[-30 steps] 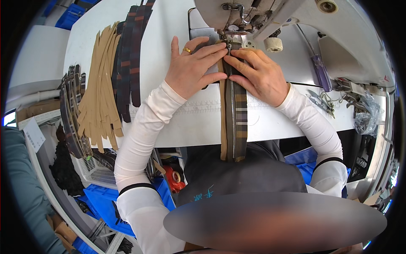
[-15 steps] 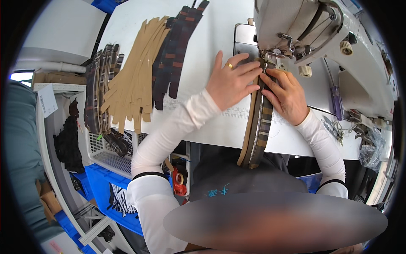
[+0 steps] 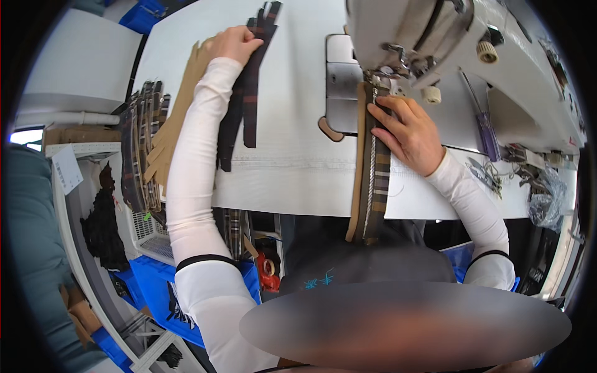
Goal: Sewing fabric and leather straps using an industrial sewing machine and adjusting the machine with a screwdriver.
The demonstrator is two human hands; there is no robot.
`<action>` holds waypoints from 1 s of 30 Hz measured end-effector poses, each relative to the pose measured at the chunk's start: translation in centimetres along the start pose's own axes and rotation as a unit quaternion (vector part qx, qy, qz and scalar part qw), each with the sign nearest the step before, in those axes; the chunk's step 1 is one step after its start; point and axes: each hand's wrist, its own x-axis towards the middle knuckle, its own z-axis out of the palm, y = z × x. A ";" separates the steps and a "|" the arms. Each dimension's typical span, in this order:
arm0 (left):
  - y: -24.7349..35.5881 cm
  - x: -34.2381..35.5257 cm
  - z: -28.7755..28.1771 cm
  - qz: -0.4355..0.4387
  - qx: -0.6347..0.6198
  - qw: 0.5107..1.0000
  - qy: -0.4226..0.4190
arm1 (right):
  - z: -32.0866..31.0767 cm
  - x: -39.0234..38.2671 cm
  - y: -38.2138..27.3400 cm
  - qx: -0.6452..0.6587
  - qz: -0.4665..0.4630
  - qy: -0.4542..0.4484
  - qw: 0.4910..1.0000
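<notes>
My left hand [image 3: 231,45] is over the strip piles at the far left, its fingers pinched on a dark plaid fabric strip [image 3: 250,102]. More dark strips lie beside it, and tan strips [image 3: 177,124] lie partly hidden under my left forearm. My right hand [image 3: 410,133] rests with stretched fingers on a zipper strip [image 3: 372,168], holding it down flat. That piece has a metal zipper, a tan edge and a plaid edge. Its far end is under the presser foot of the sewing machine [image 3: 398,37], and its near end hangs over the table edge to my lap.
A metal plate [image 3: 342,90] is beside the presser foot. Stacked plaid strips [image 3: 142,146] lie at the table's left edge, above a white basket [image 3: 149,236] and a blue bin [image 3: 149,286]. On the right are a purple-handled screwdriver [image 3: 489,137] and a clear plastic bag [image 3: 547,217].
My left hand has left the zipper strip and reached far left to the dark plaid strips, closing on one. My right hand stays on the zipper strip. The view has shifted slightly.
</notes>
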 end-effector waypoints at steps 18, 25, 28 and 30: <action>12.0 -25.0 -6.8 0.208 -0.086 0.970 -0.097 | 1.2 -0.7 0.6 -0.019 -0.008 0.029 0.999; 10.2 -22.9 -7.0 0.247 -0.075 0.933 -0.249 | 1.0 -0.7 0.6 -0.021 -0.013 0.030 0.999; 10.2 -21.9 -5.8 0.276 -0.174 0.930 -0.168 | 1.1 -0.6 0.6 -0.011 -0.006 0.027 1.000; 10.8 -20.8 -5.5 0.279 -0.137 0.942 -0.124 | 1.1 -0.6 0.5 -0.012 -0.001 0.029 1.000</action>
